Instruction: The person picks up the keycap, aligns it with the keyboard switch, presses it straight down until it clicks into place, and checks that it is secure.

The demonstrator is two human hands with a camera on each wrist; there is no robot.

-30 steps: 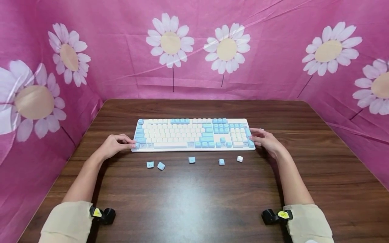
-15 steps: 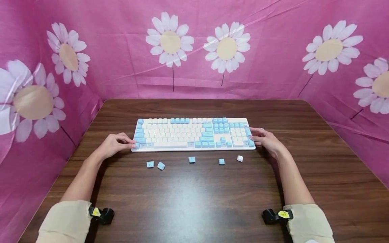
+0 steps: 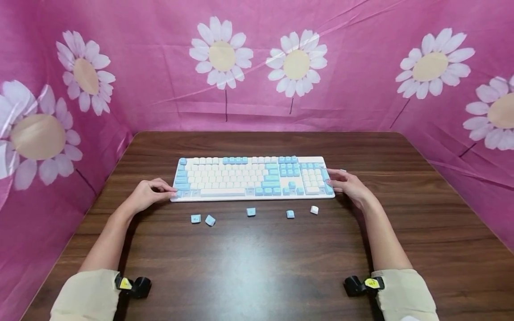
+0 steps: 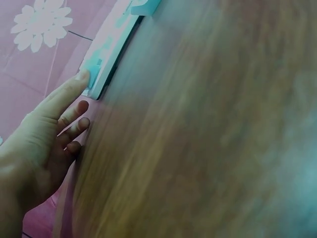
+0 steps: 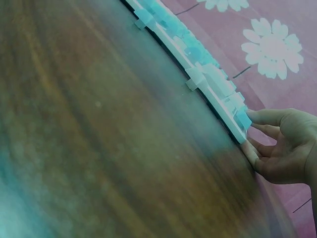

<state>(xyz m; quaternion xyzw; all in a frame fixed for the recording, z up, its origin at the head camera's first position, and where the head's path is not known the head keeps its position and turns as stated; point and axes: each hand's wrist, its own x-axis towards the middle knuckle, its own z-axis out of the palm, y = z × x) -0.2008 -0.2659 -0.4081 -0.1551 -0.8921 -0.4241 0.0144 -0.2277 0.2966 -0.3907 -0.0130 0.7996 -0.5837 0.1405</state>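
Note:
A white and light-blue keyboard [image 3: 225, 179] lies flat across the table. My left hand [image 3: 147, 196] holds its front left corner, the thumb on the corner keycap. In the left wrist view, the other fingers [image 4: 73, 130] curl loosely beside the edge. At the right end my right hand [image 3: 351, 187] grips the side, the thumb against a blue keycap [image 5: 243, 119] in the right wrist view. Loose keycaps lie in front: a blue keycap [image 3: 195, 218] and a tilted one [image 3: 210, 220] at left, a blue one [image 3: 250, 211] mid-way, and a white one [image 3: 314, 210] at right.
The brown wooden table [image 3: 249, 267] reaches back to a pink curtain [image 3: 257, 107] with large white flowers. Another blue keycap [image 3: 290, 214] lies left of the white one. Some spots in the keyboard's front row show no caps.
The head view has shifted slightly, so everything sits a little further left in it. Both hands stay at the keyboard's ends, and the loose keycaps have not moved on the table.

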